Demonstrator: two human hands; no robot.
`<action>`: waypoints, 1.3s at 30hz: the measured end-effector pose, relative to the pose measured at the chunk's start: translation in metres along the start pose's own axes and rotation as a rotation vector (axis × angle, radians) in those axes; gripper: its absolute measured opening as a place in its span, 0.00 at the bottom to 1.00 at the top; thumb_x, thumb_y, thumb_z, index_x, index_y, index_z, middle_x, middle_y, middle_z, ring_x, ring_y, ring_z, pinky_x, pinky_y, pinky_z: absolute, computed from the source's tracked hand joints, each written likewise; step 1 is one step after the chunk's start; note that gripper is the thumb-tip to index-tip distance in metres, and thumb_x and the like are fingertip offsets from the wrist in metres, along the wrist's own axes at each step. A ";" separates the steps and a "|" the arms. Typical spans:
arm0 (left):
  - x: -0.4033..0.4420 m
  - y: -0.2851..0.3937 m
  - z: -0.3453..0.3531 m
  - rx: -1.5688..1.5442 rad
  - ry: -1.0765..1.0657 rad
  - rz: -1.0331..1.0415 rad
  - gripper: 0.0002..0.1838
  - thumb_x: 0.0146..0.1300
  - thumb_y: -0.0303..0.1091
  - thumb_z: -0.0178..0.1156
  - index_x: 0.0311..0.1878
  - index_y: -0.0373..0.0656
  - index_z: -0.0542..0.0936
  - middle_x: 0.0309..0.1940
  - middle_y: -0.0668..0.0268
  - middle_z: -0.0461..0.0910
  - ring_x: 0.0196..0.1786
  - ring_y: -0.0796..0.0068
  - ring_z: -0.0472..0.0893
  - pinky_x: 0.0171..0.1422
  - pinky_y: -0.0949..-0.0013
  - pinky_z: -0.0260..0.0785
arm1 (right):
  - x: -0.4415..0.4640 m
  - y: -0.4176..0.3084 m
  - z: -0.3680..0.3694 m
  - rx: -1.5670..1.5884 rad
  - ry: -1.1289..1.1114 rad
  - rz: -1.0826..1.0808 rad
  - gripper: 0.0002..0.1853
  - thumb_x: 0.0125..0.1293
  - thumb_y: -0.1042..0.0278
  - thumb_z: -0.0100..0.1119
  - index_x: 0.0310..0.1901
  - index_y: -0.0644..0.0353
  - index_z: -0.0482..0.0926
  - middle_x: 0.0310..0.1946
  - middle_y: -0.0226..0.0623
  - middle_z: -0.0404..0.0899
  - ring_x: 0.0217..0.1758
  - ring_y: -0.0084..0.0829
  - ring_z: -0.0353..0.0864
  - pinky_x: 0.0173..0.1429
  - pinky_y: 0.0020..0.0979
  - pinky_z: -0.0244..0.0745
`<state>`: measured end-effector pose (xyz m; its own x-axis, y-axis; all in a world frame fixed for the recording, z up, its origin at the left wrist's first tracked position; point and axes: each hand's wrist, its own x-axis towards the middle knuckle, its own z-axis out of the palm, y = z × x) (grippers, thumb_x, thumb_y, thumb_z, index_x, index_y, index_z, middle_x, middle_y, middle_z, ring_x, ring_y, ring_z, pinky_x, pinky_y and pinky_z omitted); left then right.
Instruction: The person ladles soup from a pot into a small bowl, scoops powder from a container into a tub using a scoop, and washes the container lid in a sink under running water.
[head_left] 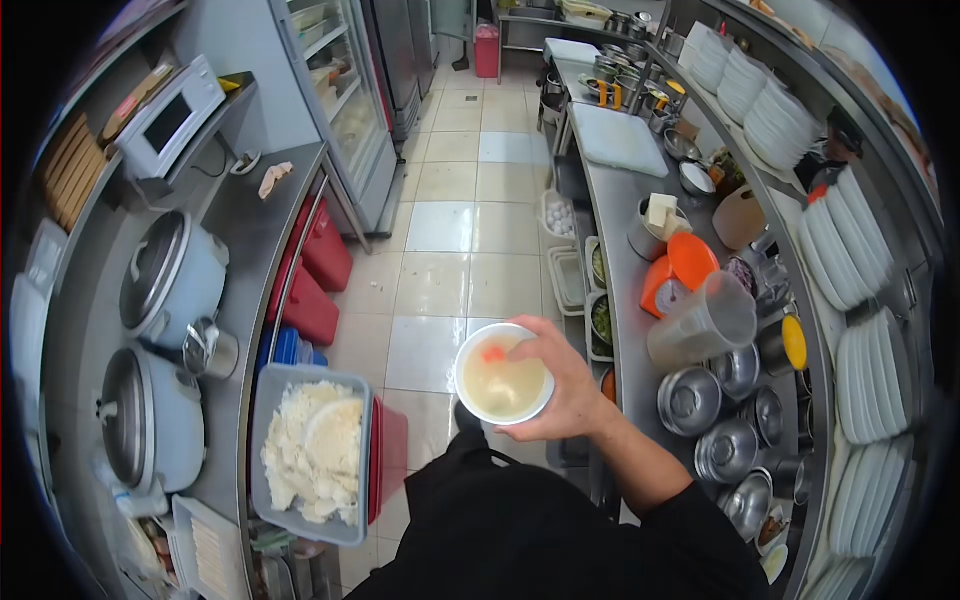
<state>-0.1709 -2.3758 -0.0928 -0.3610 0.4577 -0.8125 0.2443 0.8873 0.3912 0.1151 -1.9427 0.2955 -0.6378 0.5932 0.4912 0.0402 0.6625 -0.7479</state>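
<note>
My right hand (567, 388) grips a white bowl (462, 378) by its right side, out over the aisle in front of my body. The thumb hooks over the rim and the fingers wrap round the outside. Pale cloudy liquid (505, 393) fills part of the bowl, with a small orange-red patch near the thumb that I cannot make out. My left hand is out of view. To the left of the bowl, a grey plastic tub (262, 420) holds cooked white rice (312, 450).
On the left counter stand two rice cookers (180, 275) and a metal container (210, 348). The right counter holds an orange scale (688, 262), a clear jug (705, 322) and several metal bowls (688, 398). Plates (845, 240) line the right shelf. Below is tiled floor (432, 270).
</note>
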 end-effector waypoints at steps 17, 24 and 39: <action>0.057 0.818 -0.229 -0.402 -0.476 1.240 0.37 0.60 0.33 0.71 0.71 0.37 0.66 0.63 0.59 0.74 0.65 0.66 0.74 0.72 0.59 0.64 | 0.301 0.238 -0.154 0.034 0.000 -0.018 0.44 0.31 0.62 0.86 0.55 0.53 0.72 0.63 0.50 0.70 0.64 0.48 0.73 0.65 0.42 0.69; 0.084 0.959 -0.262 -0.479 -0.404 1.424 0.41 0.57 0.33 0.74 0.70 0.31 0.64 0.65 0.54 0.72 0.68 0.63 0.73 0.74 0.58 0.61 | 0.433 0.302 -0.236 0.112 -0.091 -0.041 0.41 0.33 0.60 0.84 0.54 0.52 0.74 0.62 0.50 0.71 0.62 0.51 0.75 0.62 0.42 0.72; 0.200 1.192 -0.360 -0.331 -0.366 1.544 0.36 0.59 0.32 0.71 0.67 0.33 0.66 0.54 0.49 0.77 0.52 0.60 0.81 0.55 0.61 0.75 | 0.656 0.425 -0.320 0.337 0.168 -0.077 0.30 0.45 0.64 0.84 0.47 0.61 0.76 0.55 0.66 0.73 0.51 0.49 0.85 0.51 0.38 0.83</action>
<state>-0.2762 -1.2054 0.3667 0.2653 0.8831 0.3869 -0.0602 -0.3853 0.9208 -0.0401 -1.1254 0.4427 -0.4931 0.6329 0.5969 -0.2758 0.5371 -0.7972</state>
